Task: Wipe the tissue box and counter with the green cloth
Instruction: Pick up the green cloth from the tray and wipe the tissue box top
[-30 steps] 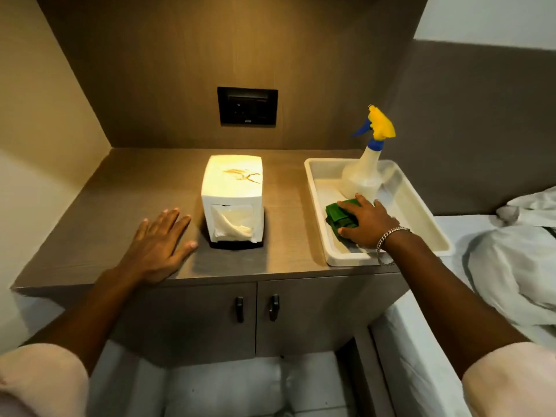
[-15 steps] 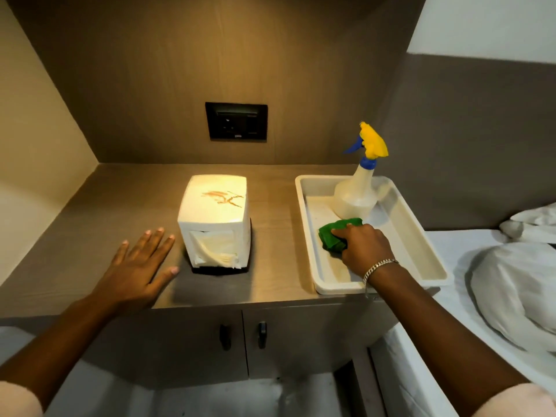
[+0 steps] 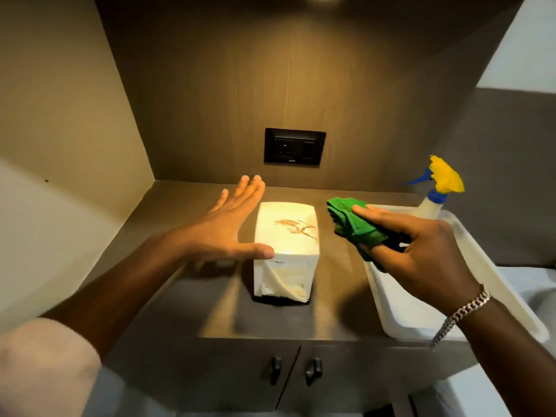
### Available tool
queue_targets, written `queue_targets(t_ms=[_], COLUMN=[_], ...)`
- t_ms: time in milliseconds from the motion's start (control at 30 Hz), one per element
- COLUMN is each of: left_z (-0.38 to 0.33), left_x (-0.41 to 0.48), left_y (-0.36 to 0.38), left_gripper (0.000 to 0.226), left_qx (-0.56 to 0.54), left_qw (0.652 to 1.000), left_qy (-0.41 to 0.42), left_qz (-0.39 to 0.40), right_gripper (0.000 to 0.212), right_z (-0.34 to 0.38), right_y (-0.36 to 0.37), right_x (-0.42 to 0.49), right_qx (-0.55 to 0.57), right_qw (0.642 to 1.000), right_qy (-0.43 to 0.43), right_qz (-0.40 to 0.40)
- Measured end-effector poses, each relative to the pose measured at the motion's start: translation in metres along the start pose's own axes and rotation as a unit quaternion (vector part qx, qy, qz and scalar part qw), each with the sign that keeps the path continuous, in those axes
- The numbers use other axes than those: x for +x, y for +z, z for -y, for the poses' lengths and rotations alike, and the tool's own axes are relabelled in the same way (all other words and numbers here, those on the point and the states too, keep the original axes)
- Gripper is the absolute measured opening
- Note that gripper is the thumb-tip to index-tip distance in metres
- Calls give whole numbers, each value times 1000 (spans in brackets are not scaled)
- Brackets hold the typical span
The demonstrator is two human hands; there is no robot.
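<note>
While the left hand [image 3: 231, 233] hangs flat with its fingers spread out next to the tissue box [image 3: 285, 251], thumb tip right at the box's top front corner, the right hand [image 3: 421, 251] has the green cloth [image 3: 352, 224] bunched up and pinched between thumb and fingers. That cloth is up in the air, just to the right of the box's top and in front of the near left corner of the white tray [image 3: 487, 284], not touching the box as far as I can see. Box itself stands upright on the brown counter [image 3: 186, 284], with a brownish smear on its lit-up top and tissue poking out of the front slot. A spray bottle [image 3: 436, 197] with a yellow and blue trigger head sits at the back of the tray. There's a black wall socket [image 3: 294, 147] behind the box, plus a silver chain bracelet [image 3: 463, 311] on the right wrist. Two dark cabinet handles [image 3: 294, 370] show below the counter edge.
</note>
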State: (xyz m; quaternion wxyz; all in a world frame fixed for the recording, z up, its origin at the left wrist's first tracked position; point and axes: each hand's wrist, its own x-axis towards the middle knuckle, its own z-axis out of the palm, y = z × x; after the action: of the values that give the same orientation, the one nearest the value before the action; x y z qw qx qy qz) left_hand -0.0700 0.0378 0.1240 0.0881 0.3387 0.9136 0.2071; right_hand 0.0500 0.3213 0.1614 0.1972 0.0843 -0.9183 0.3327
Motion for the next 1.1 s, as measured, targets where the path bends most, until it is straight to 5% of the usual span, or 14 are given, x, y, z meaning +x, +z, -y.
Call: queue_targets(t_ms=[133, 267, 433, 700, 900, 1100], left_z=[8, 17, 20, 13, 14, 11], left_x=[21, 29, 30, 34, 33, 36], left_y=[-14, -11, -9, -16, -16, -17], left_gripper=[137, 136, 135, 129, 138, 135], left_qx=[31, 14, -49, -73, -107, -68], left_qw=[994, 992, 993, 990, 982, 985], left_qy=[7, 14, 22, -8, -62, -60], left_qz=[109, 126, 108, 121, 140, 145], right_gripper=[57, 60, 60, 42, 41, 43], right_z=[27, 37, 56, 35, 42, 20], right_y=[23, 44, 62, 76, 81, 72], right_x=[19, 27, 23, 39, 32, 50], right_qx=[-2, -38, -122, -106, -177, -148], right_qw=[999, 995, 946, 978, 962, 975], right_qy=[-41, -29, 29, 24, -61, -1], right_qz=[25, 82, 298, 178, 199, 167])
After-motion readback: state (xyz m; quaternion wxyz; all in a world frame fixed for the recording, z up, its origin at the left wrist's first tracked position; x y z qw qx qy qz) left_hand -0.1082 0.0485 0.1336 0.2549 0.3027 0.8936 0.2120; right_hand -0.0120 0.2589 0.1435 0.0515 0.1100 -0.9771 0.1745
